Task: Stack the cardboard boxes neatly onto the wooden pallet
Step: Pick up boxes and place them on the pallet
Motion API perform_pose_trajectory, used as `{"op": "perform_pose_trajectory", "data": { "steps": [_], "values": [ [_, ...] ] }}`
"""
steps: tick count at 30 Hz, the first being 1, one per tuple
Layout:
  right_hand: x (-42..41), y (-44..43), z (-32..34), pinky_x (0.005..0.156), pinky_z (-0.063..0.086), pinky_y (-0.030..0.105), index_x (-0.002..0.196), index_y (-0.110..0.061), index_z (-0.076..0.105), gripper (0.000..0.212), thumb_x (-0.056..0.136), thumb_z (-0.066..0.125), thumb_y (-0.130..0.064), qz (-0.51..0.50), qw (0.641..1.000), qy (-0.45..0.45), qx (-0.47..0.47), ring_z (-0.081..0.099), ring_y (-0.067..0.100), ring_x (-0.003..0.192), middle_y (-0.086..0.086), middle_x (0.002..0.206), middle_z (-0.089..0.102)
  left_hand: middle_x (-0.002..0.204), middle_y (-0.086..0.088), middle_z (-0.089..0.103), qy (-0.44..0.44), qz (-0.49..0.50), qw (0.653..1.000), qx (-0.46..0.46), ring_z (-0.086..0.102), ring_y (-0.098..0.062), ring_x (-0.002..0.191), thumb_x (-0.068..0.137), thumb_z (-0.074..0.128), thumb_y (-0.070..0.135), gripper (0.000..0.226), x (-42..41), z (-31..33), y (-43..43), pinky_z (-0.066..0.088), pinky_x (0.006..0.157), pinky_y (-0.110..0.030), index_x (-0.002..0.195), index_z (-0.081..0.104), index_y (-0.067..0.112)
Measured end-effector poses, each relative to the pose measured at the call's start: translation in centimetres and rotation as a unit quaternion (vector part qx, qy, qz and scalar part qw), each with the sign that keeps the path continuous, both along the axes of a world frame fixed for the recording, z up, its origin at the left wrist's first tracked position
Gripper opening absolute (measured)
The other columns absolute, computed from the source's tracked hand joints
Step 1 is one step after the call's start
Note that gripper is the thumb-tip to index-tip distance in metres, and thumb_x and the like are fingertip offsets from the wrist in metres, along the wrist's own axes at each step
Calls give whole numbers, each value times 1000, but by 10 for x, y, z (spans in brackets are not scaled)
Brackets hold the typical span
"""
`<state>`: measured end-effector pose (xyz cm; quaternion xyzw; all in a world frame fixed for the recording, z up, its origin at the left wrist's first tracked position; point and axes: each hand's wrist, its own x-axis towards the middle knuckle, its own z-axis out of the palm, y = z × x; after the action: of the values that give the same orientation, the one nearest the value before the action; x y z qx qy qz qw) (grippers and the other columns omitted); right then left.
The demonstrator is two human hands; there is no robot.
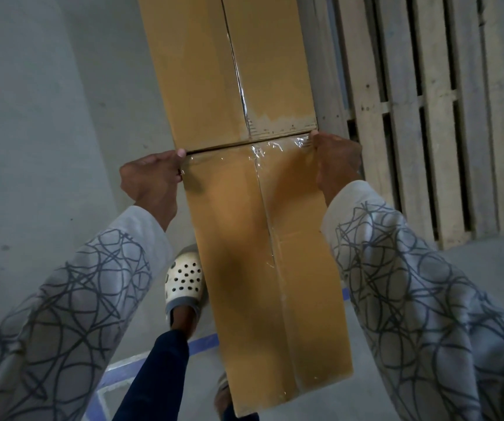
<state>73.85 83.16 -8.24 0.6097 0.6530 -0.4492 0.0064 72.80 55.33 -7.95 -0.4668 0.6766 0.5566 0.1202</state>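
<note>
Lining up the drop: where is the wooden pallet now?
Head view, upper right: the wooden pallet is beside the far cardboard box, just past the right hand gripping the near box.

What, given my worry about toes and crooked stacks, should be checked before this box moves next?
1. Left hand grips the held box at its far left corner: ok.
2. Right hand grips its far right corner: ok.
3. Held box lined up end to end with the far box: ok.
4. Foot in the white clog clear of the box: not ok, it sits at the left edge.
5. Far box resting on the wooden pallet: cannot tell.
</note>
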Motion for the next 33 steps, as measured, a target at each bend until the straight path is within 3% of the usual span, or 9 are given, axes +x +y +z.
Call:
{"op": "perform_pose_trajectory", "data": {
  "steps": [9, 16, 23, 28, 30, 33],
  "values": [
    [0, -6, -9, 87, 63, 40, 96, -25, 84, 23, 76, 90, -36, 9, 999, -4, 31, 76, 21, 88, -4, 87, 80, 71, 3, 77, 30, -16, 999, 2, 70, -16, 66, 70, 95, 19, 16, 7, -4, -4, 65, 74, -36, 74, 81, 24],
    [2, -6, -10, 90, 62, 38, 102, -26, 82, 23, 80, 87, -33, 26, 998, 10, 63, 75, 18, 92, -5, 94, 80, 73, 1, 78, 33, 18, 999, 17, 70, -15, 64, 72, 94, 18, 19, 8, -3, 1, 65, 75, -36, 86, 83, 13],
    [-1, -7, -5, 90, 58, 31, 107, -25, 82, 30, 88, 77, -47, 37, 996, -8, 86, 72, 20, 96, -4, 101, 80, 73, 0, 78, 26, 48, 998, 20, 70, -14, 64, 73, 93, 15, 18, 0, -2, 7, 64, 71, -31, 86, 83, 10],
    [-1, -12, -1, 91, 60, 34, 108, -21, 82, 28, 87, 80, -39, 26, 998, 3, 62, 73, 20, 95, -1, 101, 80, 76, 0, 78, 25, 45, 998, 39, 69, -13, 65, 74, 93, 15, 19, 1, 0, 6, 63, 71, -27, 89, 83, 9],
    [-1, -11, 0, 94, 58, 36, 110, -16, 80, 31, 92, 75, -41, 22, 999, 13, 31, 71, 23, 100, 1, 101, 78, 76, 0, 78, 25, 30, 999, 35, 69, -12, 65, 75, 93, 17, 20, 3, -1, 5, 63, 73, -29, 91, 83, 10],
    [7, -14, 12, 89, 50, 27, 122, -13, 74, 42, 104, 55, -45, 92, 995, -24, 33, 66, 24, 111, 5, 116, 74, 85, 1, 79, 16, -10, 999, 34, 69, -11, 73, 76, 91, 29, 26, 9, 1, 2, 63, 83, -33, 96, 82, 15]
  ]
}}
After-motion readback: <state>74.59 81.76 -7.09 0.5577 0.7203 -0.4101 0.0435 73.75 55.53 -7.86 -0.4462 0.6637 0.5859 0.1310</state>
